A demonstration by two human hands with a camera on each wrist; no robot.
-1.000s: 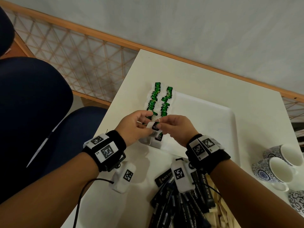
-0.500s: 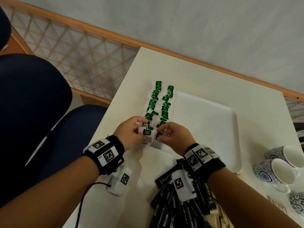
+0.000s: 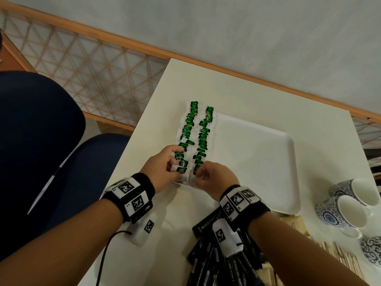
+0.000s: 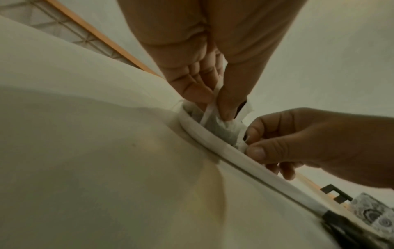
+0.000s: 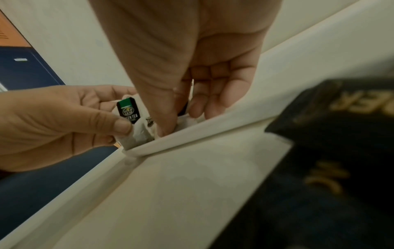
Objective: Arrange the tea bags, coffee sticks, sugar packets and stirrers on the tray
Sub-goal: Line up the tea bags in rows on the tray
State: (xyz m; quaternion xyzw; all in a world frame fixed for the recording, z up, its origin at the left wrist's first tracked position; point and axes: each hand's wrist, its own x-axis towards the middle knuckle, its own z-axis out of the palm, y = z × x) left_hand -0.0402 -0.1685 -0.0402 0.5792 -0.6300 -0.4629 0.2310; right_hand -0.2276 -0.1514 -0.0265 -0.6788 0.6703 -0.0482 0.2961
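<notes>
White surface [image 3: 247, 87] under my hands: left hand [image 3: 162, 168] pinches a tea bag [image 5: 130, 118] at the tray's [image 3: 268, 162] near-left corner, right hand [image 3: 214, 178] pinches the neighbouring bag; two green-tagged rows [image 3: 198, 131] run away from my fingers

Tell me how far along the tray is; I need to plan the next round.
Done: two rows of tea bags line the tray's left side. In hand: the left hand and right hand each pinch a tea bag at the rows' near end, by the rim. Left: the black coffee sticks and wooden stirrers lie on the table; I see no sugar packets.
</notes>
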